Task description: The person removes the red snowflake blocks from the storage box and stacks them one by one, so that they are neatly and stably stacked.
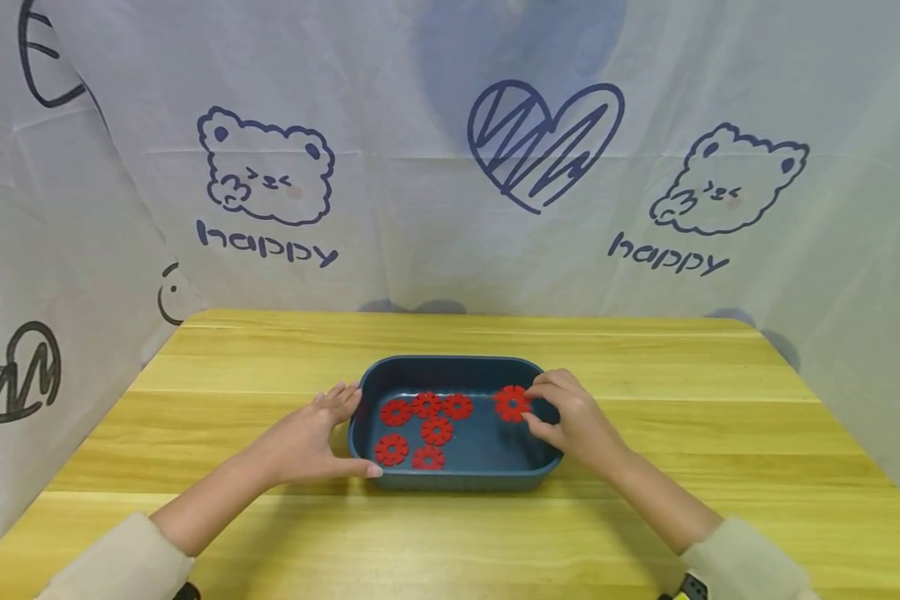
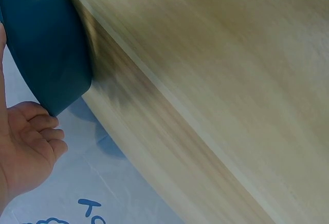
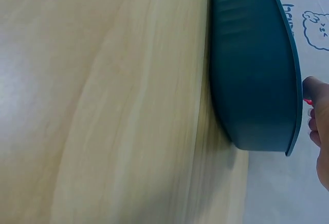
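Note:
A dark blue-green oblong box (image 1: pixel 480 482) stands on the table, holding several red notched plastic discs shaped like flowers (image 1: pixel 437 431), mostly toward its left half. My left hand (image 1: pixel 307 442) grips the box's left end, thumb along the front rim and fingers at the left side. In the left wrist view the curled fingers of that hand (image 2: pixel 33 147) meet the box's edge. Over the right end of the box, my right hand (image 1: pixel 577 421) pinches one red disc (image 1: pixel 512 403) between thumb and fingers. In the right wrist view the box wall (image 3: pixel 257 70) hides most of that disc.
The box stands on a yellow wood-grain table (image 1: pixel 450 542). Behind the table and at its sides hangs a pale cloth (image 1: pixel 405 192) printed with bears, hearts and the word "happy".

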The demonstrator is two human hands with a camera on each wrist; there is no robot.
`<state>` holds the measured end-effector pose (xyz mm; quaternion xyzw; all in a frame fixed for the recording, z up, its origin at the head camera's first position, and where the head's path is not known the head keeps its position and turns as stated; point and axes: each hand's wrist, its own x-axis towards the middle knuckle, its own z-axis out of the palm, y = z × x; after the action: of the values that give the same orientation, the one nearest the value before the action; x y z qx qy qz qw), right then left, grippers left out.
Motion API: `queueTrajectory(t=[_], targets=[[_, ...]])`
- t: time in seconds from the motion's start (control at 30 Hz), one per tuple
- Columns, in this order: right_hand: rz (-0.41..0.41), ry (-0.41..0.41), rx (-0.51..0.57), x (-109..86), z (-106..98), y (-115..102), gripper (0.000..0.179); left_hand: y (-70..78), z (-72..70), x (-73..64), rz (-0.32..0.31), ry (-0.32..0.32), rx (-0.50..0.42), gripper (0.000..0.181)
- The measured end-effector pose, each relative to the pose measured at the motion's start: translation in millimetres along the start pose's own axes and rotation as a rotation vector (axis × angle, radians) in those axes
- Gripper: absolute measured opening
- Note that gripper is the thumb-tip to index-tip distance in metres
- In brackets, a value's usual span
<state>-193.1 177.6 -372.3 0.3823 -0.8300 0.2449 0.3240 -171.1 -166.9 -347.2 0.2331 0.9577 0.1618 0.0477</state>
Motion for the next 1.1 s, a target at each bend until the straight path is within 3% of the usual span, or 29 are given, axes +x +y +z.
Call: queueTrajectory(t=[0.5,1.1], targets=[[0.023,0.120,-0.066,-14.9,-17,9,0.031,0.1,-0.6,0.0,-0.002,-0.007,-0.004,0.105],[0.039,0.175,-0.090,-33.2,-30,18,0.035,-0.7,1.5,0.9,-0.004,0.001,-0.002,0.106]])
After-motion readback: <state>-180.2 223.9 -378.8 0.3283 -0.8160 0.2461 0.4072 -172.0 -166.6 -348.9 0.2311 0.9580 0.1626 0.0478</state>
